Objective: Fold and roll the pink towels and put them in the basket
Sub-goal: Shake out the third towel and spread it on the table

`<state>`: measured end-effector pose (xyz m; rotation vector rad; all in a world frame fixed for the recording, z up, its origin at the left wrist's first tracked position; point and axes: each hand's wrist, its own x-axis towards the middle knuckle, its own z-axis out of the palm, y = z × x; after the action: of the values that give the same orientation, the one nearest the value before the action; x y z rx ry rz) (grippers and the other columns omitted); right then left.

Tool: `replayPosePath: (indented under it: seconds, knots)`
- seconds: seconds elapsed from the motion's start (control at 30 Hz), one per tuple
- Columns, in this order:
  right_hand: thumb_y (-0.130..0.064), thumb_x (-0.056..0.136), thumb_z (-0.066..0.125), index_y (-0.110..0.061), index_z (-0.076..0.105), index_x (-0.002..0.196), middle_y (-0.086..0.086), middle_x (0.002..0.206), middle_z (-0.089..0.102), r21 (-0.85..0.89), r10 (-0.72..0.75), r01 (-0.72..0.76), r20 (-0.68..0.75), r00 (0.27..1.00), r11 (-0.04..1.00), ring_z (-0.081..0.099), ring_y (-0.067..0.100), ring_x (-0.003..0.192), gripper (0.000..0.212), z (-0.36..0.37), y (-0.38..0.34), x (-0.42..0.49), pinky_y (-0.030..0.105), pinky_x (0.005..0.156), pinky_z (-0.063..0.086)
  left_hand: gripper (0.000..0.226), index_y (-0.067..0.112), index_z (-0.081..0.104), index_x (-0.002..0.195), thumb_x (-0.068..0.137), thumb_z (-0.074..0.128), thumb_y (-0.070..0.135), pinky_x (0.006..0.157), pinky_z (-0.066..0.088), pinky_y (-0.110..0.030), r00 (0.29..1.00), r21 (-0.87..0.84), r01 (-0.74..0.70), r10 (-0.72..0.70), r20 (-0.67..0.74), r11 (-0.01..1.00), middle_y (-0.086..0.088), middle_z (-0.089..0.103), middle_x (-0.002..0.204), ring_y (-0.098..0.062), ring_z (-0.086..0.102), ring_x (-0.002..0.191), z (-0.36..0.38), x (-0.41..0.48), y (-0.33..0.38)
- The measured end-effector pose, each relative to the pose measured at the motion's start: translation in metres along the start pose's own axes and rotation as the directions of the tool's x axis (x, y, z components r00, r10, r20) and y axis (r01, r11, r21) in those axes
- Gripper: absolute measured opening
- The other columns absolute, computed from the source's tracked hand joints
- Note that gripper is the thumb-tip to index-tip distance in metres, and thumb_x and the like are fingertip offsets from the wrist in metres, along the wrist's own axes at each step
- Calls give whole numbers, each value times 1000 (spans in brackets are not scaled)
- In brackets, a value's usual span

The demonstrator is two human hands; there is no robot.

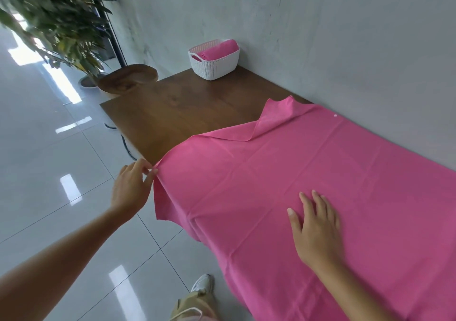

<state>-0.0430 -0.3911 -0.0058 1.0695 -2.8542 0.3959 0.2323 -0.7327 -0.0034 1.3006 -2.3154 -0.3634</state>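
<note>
Pinched by the left hand (130, 187) was one corner of the towel (271, 168). Right of that pinch, it was pressed by the flat right hand (317, 229).

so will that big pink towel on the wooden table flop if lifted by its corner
Probably floppy: the big pink towel hangs limp over the wooden table's edge, and its far corner lies folded back. Likely light, since the left hand holds its edge with a pinch. It may slide; the right hand lies flat on it.
</note>
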Motion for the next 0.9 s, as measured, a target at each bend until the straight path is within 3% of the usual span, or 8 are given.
replayPosePath:
  seconds: [0.2,0.37,0.53,0.67,0.9]
  knots:
    - [-59,97,23,-16,52,145,14,154,44,-5,-2,1,-14,1000,1000,34,32,145,71,1,1,0,48,118,28,19,17,59,95,104,50,31,72,48,-42,999,78,38,-37,-18,996,-3,67,93,-28,55,93,-1,2,8]
    - [-55,102,32,-17,50,147,13,156,41,-7,1,-1,-3,1000,1000,32,31,146,61,2,1,0,48,119,26,21,9,57,86,102,47,17,63,45,-42,999,243,2,7,-37,970,-9,65,80,-32,55,79,-2,2,14]
    - [-53,101,36,-17,49,147,13,157,41,-17,-2,2,3,1000,1000,31,32,147,60,3,2,1,48,120,25,19,9,55,85,100,47,15,60,44,-40,1000,299,0,2,-5,954,-8,63,77,-31,55,75,-5,6,16]
    - [-53,101,36,-17,49,147,13,156,41,-15,3,-3,2,1000,1000,31,32,146,59,3,2,1,48,120,25,16,10,53,85,97,45,15,63,40,-40,997,226,71,-71,-6,972,-8,59,80,-31,53,82,-12,21,18]
    - [-52,100,40,-18,48,147,12,158,39,-10,2,-2,4,1000,1000,30,31,148,59,2,2,1,47,120,24,12,14,51,91,97,57,22,67,42,-39,998,77,52,-49,-43,996,-4,59,89,-24,49,86,-12,18,35]
